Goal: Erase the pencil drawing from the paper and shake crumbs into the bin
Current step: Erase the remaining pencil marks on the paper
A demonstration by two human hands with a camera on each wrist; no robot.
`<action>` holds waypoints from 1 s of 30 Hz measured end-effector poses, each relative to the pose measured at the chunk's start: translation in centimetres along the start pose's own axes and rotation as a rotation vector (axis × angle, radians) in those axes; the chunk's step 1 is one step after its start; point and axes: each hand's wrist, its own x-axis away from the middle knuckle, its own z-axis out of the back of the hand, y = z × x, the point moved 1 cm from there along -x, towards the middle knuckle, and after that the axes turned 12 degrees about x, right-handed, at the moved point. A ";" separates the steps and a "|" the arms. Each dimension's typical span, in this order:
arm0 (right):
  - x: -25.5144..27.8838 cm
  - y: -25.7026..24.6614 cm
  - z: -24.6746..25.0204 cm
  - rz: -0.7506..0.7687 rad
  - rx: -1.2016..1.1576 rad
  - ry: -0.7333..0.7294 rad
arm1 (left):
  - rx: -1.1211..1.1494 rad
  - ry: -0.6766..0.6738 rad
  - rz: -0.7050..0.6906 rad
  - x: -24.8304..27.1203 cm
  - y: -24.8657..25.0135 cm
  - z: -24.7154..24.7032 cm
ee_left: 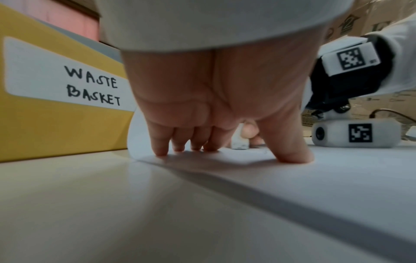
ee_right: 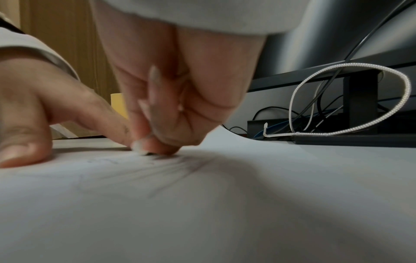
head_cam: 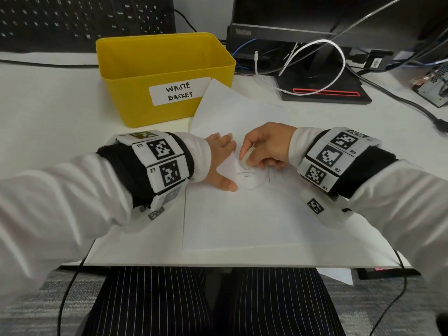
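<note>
- Pressing flat with spread fingers, the left hand point(head_cam: 219, 157) pins the paper point(head_cam: 242, 214) on the table point(head_cam: 60, 112); keep it firm.
- Pinching the eraser point(head_cam: 245, 159), the right hand point(head_cam: 266, 144) should rub the pencil drawing point(head_cam: 247, 177) in short, light strokes.
- Crumbs belong in the yellow bin point(head_cam: 135, 93) beyond the left hand.

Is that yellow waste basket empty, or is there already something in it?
Empty, as far as shown: the head view looks into the waste basket and only bare yellow walls appear. Its floor near the front wall is hidden.

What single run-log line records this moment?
step: erasing | right hand: pinches eraser on drawing | left hand: presses paper | bin: beside paper
</note>
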 end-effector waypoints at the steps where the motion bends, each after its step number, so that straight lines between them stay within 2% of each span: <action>1: -0.1 0.0 0.0 0.006 0.035 0.037 | 0.000 0.001 0.001 0.0 0.0 0.0; 4: -0.2 0.0 0.0 0.019 0.116 0.124 | 0.003 0.001 0.004 0.0 0.0 0.0; 9: 0.0 0.2 0.0 -0.046 -0.037 -0.031 | 0.005 -0.003 0.003 0.0 0.0 0.0; 14: -0.2 0.1 0.2 -0.032 0.050 0.093 | -0.020 0.000 -0.001 -0.1 -0.1 -0.1; 19: 0.2 0.0 0.2 -0.039 0.016 -0.017 | -0.011 -0.005 0.003 -0.1 -0.1 0.0; 24: -0.2 0.1 0.4 -0.041 0.084 0.133 | -0.013 -0.005 0.002 0.0 0.0 0.0; 28: 0.1 0.2 0.3 -0.044 -0.014 -0.047 | -0.007 -0.001 -0.003 0.0 -0.1 0.0; 30: 0.1 0.2 0.2 -0.044 -0.027 -0.037 | -0.009 -0.002 -0.004 0.0 -0.1 -0.1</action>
